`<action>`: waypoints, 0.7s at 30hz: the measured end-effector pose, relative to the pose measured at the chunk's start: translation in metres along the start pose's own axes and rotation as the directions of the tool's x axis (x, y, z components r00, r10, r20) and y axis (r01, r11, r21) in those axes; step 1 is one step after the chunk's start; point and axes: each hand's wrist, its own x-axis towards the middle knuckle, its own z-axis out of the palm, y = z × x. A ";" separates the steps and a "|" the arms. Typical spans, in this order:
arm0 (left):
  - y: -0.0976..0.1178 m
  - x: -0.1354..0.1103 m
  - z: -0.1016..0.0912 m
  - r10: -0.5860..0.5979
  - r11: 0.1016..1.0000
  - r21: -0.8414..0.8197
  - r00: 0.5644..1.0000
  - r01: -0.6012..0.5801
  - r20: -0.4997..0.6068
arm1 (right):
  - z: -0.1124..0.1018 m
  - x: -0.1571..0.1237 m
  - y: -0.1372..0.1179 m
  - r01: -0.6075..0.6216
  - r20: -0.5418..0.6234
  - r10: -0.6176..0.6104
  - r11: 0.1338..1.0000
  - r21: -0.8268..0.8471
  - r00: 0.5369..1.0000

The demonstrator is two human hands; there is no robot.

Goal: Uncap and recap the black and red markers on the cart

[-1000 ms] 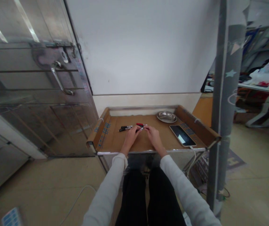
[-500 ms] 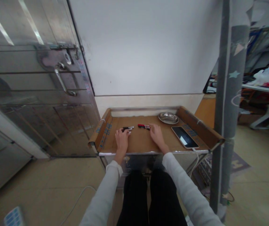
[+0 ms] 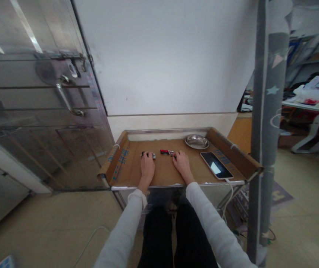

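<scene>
My left hand (image 3: pixel 147 163) curls its fingers from above over black marker pens (image 3: pixel 153 156), which lie on the cardboard and show a pale end to the right. The fingers partly cover them, so I cannot tell their count. To the right, a red marker pen (image 3: pixel 164 152) lies on the cardboard with a dark part beside its right end. There my right hand (image 3: pixel 181 163) has its fingertips closed on the dark piece, which looks like a second marker pen. A gap of bare cardboard (image 3: pixel 163 173) separates the two hands.
A shallow steel dish (image 3: pixel 196 142) sits at the back right. Nearer me lies a phone (image 3: pixel 216 165) with a white cable (image 3: pixel 230 190). Cardboard flaps rise at both table ends, a wall (image 3: pixel 165 59) stands behind, and a grey wrapped post (image 3: pixel 265 130) rises to the right.
The whole view has shifted slightly left. My left hand has moved further over the black marker pens, covering more of them. My right fingertips have drawn together at the pens' right end.
</scene>
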 end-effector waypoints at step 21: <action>0.050 0.015 0.054 0.093 0.994 -0.063 0.994 -0.089 0.065 | 0.001 0.003 0.003 -0.039 -0.028 0.041 0.998 0.056 0.999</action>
